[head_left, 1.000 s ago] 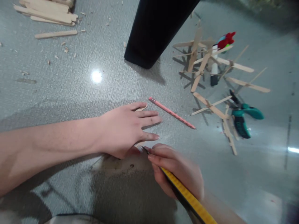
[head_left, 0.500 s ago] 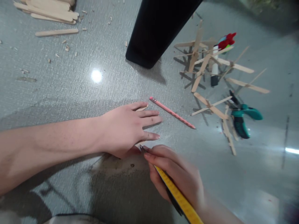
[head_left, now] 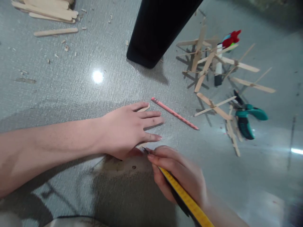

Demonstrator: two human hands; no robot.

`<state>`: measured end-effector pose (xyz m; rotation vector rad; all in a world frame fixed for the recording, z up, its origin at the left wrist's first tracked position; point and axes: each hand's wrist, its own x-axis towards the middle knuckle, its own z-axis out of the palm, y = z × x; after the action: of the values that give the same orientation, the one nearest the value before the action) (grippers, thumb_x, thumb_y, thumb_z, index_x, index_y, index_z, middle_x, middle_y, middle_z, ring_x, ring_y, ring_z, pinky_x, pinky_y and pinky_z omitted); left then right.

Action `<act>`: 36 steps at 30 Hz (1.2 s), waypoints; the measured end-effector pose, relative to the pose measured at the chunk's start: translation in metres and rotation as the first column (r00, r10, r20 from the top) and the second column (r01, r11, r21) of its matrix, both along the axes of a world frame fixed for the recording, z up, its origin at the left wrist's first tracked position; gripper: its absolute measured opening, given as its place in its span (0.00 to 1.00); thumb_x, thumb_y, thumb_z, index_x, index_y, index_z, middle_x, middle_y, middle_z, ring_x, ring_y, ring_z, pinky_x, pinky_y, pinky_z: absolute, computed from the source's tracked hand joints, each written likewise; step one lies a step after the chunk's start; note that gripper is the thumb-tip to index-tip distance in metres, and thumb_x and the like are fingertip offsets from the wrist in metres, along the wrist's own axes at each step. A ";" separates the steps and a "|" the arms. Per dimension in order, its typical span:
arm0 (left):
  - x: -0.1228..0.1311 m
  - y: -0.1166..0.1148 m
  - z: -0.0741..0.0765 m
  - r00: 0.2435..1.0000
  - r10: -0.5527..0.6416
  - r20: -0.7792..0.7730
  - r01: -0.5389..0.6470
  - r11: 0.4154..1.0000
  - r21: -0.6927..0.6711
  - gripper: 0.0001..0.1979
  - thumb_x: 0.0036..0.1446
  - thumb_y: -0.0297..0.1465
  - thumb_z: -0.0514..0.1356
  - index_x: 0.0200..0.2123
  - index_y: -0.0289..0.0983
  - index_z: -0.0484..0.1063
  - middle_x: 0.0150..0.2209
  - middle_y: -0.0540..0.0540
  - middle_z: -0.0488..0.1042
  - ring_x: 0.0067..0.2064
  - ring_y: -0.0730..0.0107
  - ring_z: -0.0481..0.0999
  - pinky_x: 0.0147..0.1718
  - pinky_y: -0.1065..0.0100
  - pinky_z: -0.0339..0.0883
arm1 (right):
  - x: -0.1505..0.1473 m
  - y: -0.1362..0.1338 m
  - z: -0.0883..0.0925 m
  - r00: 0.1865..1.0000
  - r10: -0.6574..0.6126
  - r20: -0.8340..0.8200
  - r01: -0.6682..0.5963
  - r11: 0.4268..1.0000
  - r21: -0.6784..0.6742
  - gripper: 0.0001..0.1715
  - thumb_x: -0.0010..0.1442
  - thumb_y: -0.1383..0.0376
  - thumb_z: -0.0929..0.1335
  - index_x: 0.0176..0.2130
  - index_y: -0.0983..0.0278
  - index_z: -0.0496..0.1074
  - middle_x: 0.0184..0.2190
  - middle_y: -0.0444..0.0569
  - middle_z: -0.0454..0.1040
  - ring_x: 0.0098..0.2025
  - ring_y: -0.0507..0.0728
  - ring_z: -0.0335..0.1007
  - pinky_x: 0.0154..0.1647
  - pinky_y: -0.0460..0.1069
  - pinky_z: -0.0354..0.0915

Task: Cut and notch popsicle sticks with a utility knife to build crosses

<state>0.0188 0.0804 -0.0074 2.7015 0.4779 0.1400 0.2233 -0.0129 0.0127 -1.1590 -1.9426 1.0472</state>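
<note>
My left hand (head_left: 129, 129) lies flat on the grey floor, fingers stretched out, pressing down a wooden craft stick (head_left: 144, 109) whose tip shows past the index finger. My right hand (head_left: 177, 173) is closed round a yellow and black utility knife (head_left: 183, 198). The blade tip touches the floor just below my left little finger. A pink pencil (head_left: 174, 113) lies a little beyond my left fingertips.
A black table leg (head_left: 156, 31) stands ahead. Glued craft-stick pieces (head_left: 213, 63), a marker with a red cap (head_left: 219, 63) and teal pliers (head_left: 246, 121) lie to the right. More sticks (head_left: 44, 11) and wood chips are scattered at the far left.
My right hand with the knife has shifted slightly left along the edge of my left hand. The left hand has stayed put.
</note>
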 end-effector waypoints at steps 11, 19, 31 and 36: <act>-0.004 0.009 -0.001 0.967 0.058 0.250 -0.038 0.996 -0.084 0.16 0.65 0.36 0.57 0.50 0.36 0.77 0.57 0.40 0.75 0.58 0.56 0.74 0.64 0.53 0.59 | 0.036 -0.006 -0.012 0.960 -0.278 0.016 0.275 0.956 0.097 0.15 0.61 0.71 0.69 0.47 0.58 0.77 0.36 0.48 0.81 0.36 0.58 0.80 0.36 0.53 0.77; -0.008 0.019 0.007 0.974 -0.039 0.223 0.074 0.986 -0.148 0.14 0.57 0.24 0.55 0.41 0.40 0.79 0.45 0.47 0.79 0.49 0.61 0.75 0.59 0.54 0.60 | 0.040 -0.006 -0.017 0.953 -0.300 -0.034 0.301 0.952 0.061 0.16 0.61 0.71 0.69 0.47 0.56 0.77 0.38 0.47 0.81 0.37 0.57 0.79 0.39 0.53 0.77; -0.008 0.019 0.013 0.972 -0.030 0.232 0.083 0.972 -0.222 0.11 0.68 0.32 0.56 0.36 0.39 0.78 0.26 0.51 0.76 0.31 0.70 0.73 0.46 0.62 0.63 | 0.039 0.000 -0.013 0.955 -0.290 -0.059 0.295 0.948 0.118 0.19 0.59 0.75 0.68 0.47 0.57 0.76 0.36 0.46 0.81 0.37 0.56 0.79 0.38 0.51 0.77; 0.004 0.010 0.009 0.987 0.062 0.151 -0.065 0.998 0.019 0.13 0.67 0.40 0.57 0.45 0.39 0.77 0.44 0.44 0.78 0.46 0.59 0.75 0.51 0.55 0.62 | 0.047 0.002 -0.012 0.931 -0.363 -0.036 0.364 0.920 0.145 0.16 0.60 0.72 0.69 0.47 0.57 0.77 0.37 0.47 0.81 0.38 0.57 0.80 0.39 0.51 0.77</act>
<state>0.0232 0.0901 0.0020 2.6740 0.5195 0.3670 0.2700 -0.0106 0.0012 -1.3605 -1.6785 0.6954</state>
